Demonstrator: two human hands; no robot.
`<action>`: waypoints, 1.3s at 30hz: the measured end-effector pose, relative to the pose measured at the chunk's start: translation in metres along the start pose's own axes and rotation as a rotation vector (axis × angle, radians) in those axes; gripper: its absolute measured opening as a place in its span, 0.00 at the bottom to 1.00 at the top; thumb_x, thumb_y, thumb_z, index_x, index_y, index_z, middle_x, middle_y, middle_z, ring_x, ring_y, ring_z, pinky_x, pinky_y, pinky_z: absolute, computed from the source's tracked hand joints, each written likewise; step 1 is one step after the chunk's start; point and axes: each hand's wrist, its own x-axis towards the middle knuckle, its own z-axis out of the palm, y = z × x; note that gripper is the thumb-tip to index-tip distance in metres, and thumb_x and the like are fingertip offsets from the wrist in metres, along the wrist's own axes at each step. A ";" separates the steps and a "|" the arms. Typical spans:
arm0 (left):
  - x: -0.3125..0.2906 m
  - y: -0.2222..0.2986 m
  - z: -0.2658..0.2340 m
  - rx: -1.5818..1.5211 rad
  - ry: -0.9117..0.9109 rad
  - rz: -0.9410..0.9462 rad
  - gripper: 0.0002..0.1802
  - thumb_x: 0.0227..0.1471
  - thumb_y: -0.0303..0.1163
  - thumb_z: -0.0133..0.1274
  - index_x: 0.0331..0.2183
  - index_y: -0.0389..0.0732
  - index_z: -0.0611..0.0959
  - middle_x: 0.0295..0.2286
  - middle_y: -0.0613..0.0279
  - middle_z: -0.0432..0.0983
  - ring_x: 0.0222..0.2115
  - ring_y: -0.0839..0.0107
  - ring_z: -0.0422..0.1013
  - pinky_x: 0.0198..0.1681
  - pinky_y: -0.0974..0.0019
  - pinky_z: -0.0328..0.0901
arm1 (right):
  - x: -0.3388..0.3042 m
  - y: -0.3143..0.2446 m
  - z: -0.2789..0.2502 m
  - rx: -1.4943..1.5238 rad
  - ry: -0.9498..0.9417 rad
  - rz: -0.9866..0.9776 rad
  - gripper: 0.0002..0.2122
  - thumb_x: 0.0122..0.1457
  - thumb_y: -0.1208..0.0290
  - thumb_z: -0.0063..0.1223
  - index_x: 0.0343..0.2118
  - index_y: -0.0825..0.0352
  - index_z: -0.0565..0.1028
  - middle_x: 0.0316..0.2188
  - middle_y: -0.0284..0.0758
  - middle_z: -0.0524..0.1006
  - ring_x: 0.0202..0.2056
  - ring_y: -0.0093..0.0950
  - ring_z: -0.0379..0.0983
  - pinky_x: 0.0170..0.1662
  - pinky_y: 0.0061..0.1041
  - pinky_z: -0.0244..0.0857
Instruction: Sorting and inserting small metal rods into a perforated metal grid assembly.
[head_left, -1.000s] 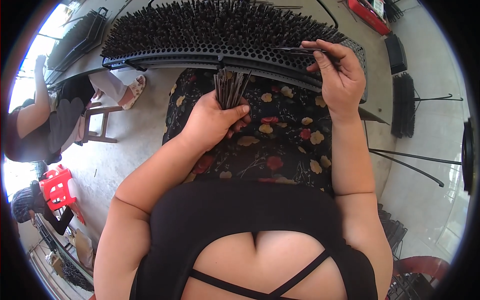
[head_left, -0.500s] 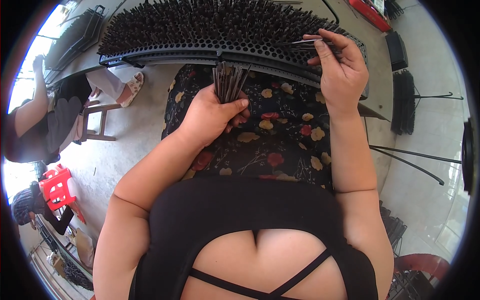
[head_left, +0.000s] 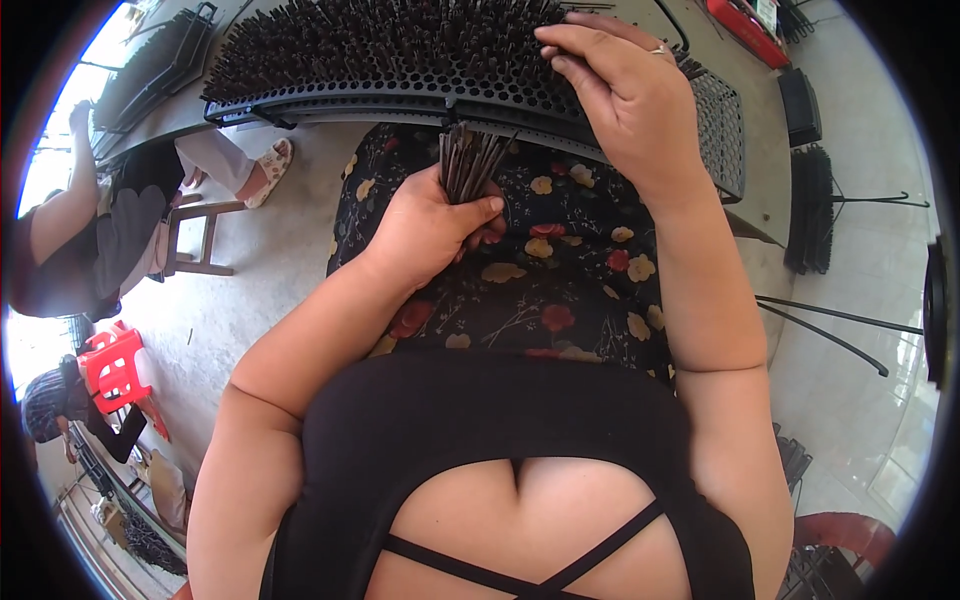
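Observation:
A long dark perforated rack (head_left: pixel 722 125) lies along the table in front of me, its holes crowded with thin dark sticks (head_left: pixel 370 45) standing upright. My left hand (head_left: pixel 425 225) is closed round a bundle of similar dark sticks (head_left: pixel 468 165), held just short of the rack's near edge, above a flowered dark cloth (head_left: pixel 540 290) on my lap. Over the right part of the rack, my right hand (head_left: pixel 635 105) has its thumb and fingertips brought together at the standing sticks. Whatever lies between those fingertips is hidden.
To the left, a person (head_left: pixel 110 220) sits on a wooden stool (head_left: pixel 205 235) beside another filled rack (head_left: pixel 150 75). Farther back are a red plastic stool (head_left: pixel 115 365) and another person (head_left: pixel 50 400). On the right are a red box (head_left: pixel 750 30), dark racks (head_left: pixel 810 210) and thin metal rods (head_left: pixel 840 315).
My right hand has moved left and farther over the rack, and the thin sticks that showed in its fingers no longer show. My left hand keeps its bundle.

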 end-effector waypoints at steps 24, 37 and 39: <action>0.001 -0.003 -0.003 -0.232 -0.082 -0.011 0.06 0.58 0.29 0.52 0.37 0.37 0.78 0.24 0.64 0.76 0.21 0.79 0.69 0.20 0.76 0.61 | -0.010 0.021 -0.005 -0.019 -0.247 0.223 0.14 0.63 0.64 0.50 0.52 0.54 0.76 0.48 0.33 0.78 0.60 0.35 0.64 0.61 0.34 0.58; -0.008 0.003 0.007 -0.275 -0.232 0.068 0.10 0.61 0.32 0.49 0.42 0.38 0.79 0.29 0.64 0.79 0.26 0.80 0.70 0.23 0.77 0.63 | -0.058 -0.044 0.004 0.968 -0.061 0.819 0.16 0.55 0.80 0.58 0.48 0.65 0.75 0.31 0.33 0.81 0.34 0.18 0.76 0.38 0.17 0.70; -0.009 0.005 0.010 -0.239 -0.263 0.060 0.10 0.62 0.32 0.49 0.42 0.39 0.78 0.31 0.61 0.80 0.26 0.80 0.71 0.21 0.78 0.63 | -0.062 -0.039 0.005 1.049 -0.173 0.819 0.14 0.55 0.80 0.58 0.46 0.67 0.75 0.31 0.32 0.80 0.34 0.17 0.76 0.37 0.16 0.69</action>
